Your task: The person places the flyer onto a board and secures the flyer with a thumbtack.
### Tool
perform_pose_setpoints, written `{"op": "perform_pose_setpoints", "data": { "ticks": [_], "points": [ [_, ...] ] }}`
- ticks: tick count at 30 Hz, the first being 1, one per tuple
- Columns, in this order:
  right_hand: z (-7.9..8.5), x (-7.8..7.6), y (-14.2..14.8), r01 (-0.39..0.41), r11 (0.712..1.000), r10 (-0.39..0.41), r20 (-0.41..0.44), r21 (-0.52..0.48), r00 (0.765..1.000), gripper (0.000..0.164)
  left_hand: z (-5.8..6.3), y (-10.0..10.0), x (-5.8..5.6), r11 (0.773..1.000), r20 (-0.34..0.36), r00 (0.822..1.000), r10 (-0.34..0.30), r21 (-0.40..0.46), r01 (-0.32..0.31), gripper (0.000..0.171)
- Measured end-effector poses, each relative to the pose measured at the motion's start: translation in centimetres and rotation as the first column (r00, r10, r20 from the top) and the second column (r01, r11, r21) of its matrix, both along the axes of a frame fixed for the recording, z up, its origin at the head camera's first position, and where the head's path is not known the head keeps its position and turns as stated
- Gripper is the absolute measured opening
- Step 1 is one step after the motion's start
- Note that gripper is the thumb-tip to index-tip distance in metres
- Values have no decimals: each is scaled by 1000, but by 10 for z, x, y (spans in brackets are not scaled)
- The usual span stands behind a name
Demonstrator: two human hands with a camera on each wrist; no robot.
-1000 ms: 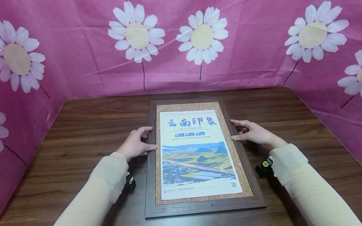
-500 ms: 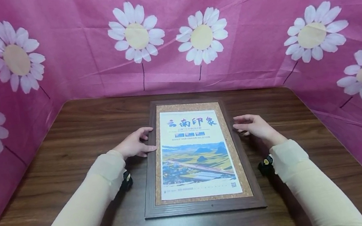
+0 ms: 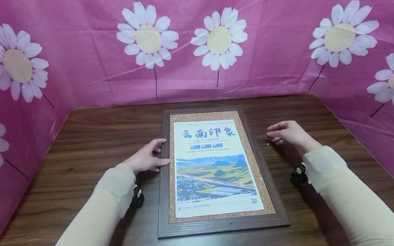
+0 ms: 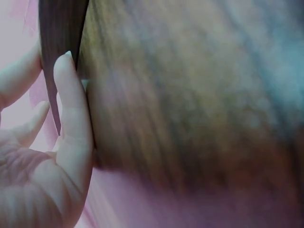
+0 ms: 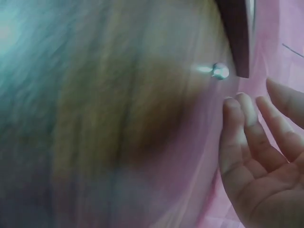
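Observation:
A dark-framed corkboard [image 3: 223, 225] lies on the table with a printed poster [image 3: 213, 166] of fields and mountains on it. My left hand [image 3: 146, 157] holds the board's left side, thumb on the frame and fingers against its edge. In the left wrist view, fingers [image 4: 71, 104] overlap the frame's dark side [image 4: 61, 28]. To the board's right, my right hand [image 3: 287, 134] is apart from it, fingers loosely bent and holding nothing. A small shiny round piece [image 5: 220, 71] sits just beyond its fingertips, near the frame; its kind is too blurred to tell.
The wood-grain table [image 3: 86, 153] spreads around the board. Behind and at both sides hangs a pink cloth [image 3: 94, 70] printed with large white daisies. Black wrist cameras [image 3: 299, 174] stick out below the cream sleeves [image 3: 354, 202].
My right hand has let go of the frame's right edge and moved rightward, and a small shiny spot now shows at its fingertips. The left hand and the board have hardly moved.

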State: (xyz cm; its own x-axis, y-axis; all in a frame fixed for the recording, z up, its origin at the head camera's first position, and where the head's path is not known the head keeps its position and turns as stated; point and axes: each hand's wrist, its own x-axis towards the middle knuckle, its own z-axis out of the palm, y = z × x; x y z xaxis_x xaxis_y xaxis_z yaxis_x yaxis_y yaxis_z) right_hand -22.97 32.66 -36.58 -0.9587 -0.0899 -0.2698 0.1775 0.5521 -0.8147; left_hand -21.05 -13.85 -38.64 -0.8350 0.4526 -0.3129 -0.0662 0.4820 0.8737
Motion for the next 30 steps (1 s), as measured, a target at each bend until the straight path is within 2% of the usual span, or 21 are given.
{"op": "perform_pose_setpoints", "data": {
  "ticks": [4,11,20,30],
  "points": [
    [-4,-1,3,-46,997,42,60,57,997,44,1,0,1,1000,-3,1000,-8,-3,8,77],
    [-7,-1,3,-76,994,68,107,74,992,39,-2,3,-1,999,22,999,23,-35,-22,75],
    [-11,1,4,-101,988,93,75,113,993,35,-3,3,-1,999,32,999,35,-36,-34,74],
    [-12,1,2,-139,966,128,61,220,990,25,-2,4,-1,999,34,999,40,-32,-39,74]
  ]
}}
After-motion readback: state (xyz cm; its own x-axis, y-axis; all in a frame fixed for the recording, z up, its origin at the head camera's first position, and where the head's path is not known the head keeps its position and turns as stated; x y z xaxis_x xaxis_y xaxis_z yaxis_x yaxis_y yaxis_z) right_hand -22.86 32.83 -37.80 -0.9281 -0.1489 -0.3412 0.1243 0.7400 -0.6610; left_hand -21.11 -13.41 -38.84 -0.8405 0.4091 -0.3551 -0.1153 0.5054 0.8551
